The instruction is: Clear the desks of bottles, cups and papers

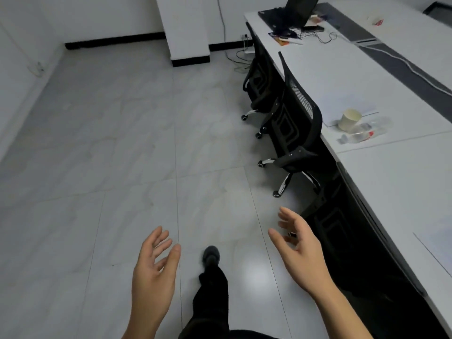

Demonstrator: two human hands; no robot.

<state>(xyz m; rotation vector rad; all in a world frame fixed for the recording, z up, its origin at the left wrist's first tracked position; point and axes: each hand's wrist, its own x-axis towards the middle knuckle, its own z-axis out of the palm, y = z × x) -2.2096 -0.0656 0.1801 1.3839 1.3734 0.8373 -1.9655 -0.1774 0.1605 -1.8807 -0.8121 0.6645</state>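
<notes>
Over the tiled floor (pixel 97 143), alongside the long edge of the surface (pixel 396 182), both hands are held out in front of the body with the fingers spread and relaxed. Nothing is carried in the left hand (pixel 154 263) or the right hand (pixel 300 243). A dark shoe (pixel 211 255) is set forward between them, so the step in hand is judged to be an approach on foot, with no item picked up yet.

Ahead, near that long edge and behind a black chair (pixel 298 133), a paper cup (pixel 349 119) is seen; whether it stands upright or leans cannot be told. A clear plastic bottle (pixel 360 135) lies flat just beside it, and a sheet of paper (pixel 347 104) is spread beneath and beyond the cup. A second sheet (pixel 437 243) lies toward the near end of the surface. At the far corner a laptop (pixel 297 8) and cables are seen.

For the next move, further steps are called for. A reach past the chair back is then needed, with one hand to the cup and the other to the bottle.
</notes>
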